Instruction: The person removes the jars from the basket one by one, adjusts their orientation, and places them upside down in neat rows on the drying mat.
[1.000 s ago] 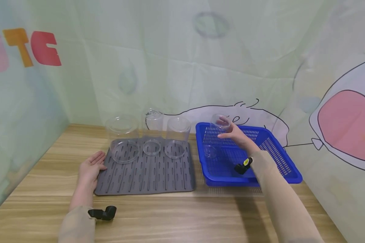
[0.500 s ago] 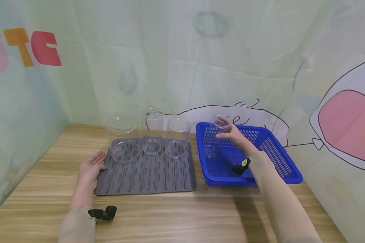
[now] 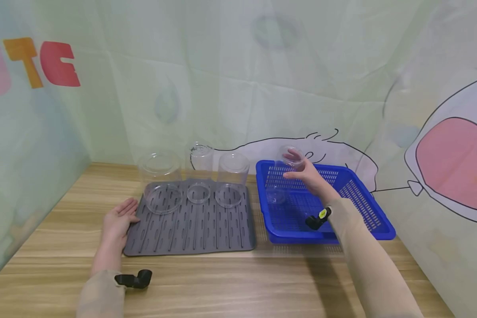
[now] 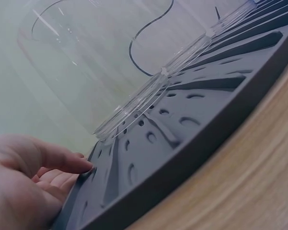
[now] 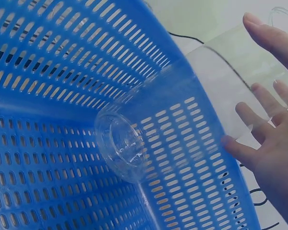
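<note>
My right hand point(image 3: 313, 177) holds a tall clear cylindrical container point(image 3: 281, 174) around its upper part, over the left side of the blue basket point(image 3: 383, 232). In the right wrist view, the round lower end point(image 5: 119, 146) of this container sits inside the basket; whether it touches the bottom I cannot tell. My left hand point(image 3: 118, 221) lies at the left edge of a grey ribbed mat point(image 3: 191, 236). Its thumb point(image 4: 79, 165) touches the mat's edge in the left wrist view, with the other fingers stretched out beside it, partly hidden.
On the mat's back half stand three clear cylindrical containers: a wide one point(image 3: 161, 176) at left, a narrow one point(image 3: 200, 172) in the middle and a medium one point(image 3: 232, 176) at right. Behind the wooden table point(image 3: 206, 287) hangs a printed cloth point(image 3: 222, 88).
My right hand and the clear container have shifted slightly up and to the right. The left hand, mat and standing containers have stayed put.
</note>
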`<action>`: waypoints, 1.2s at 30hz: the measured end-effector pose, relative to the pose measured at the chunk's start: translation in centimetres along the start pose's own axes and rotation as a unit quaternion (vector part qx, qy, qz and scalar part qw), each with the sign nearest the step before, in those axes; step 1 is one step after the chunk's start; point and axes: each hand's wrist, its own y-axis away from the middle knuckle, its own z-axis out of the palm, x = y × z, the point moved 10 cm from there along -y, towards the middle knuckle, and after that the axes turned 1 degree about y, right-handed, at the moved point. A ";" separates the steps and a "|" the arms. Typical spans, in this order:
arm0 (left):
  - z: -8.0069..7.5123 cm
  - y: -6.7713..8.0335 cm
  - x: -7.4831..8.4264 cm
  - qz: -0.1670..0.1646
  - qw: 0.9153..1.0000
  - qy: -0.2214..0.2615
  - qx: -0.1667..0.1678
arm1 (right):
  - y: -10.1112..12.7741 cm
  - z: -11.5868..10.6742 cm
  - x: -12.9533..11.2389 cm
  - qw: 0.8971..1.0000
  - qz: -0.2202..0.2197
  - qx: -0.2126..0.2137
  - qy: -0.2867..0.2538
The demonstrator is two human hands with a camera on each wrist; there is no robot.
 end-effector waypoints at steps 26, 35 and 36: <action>-2.3 2.6 7.2 0.105 0.960 0.254 0.061 | 1.6 -1.4 -8.0 0.982 -0.058 0.164 0.074; -1.0 6.4 12.3 0.203 0.928 0.308 0.054 | 2.3 0.9 -12.2 0.952 -0.102 0.204 0.203; -0.7 6.8 12.8 0.210 0.929 0.301 0.047 | 2.4 1.4 -12.7 0.948 -0.111 0.209 0.213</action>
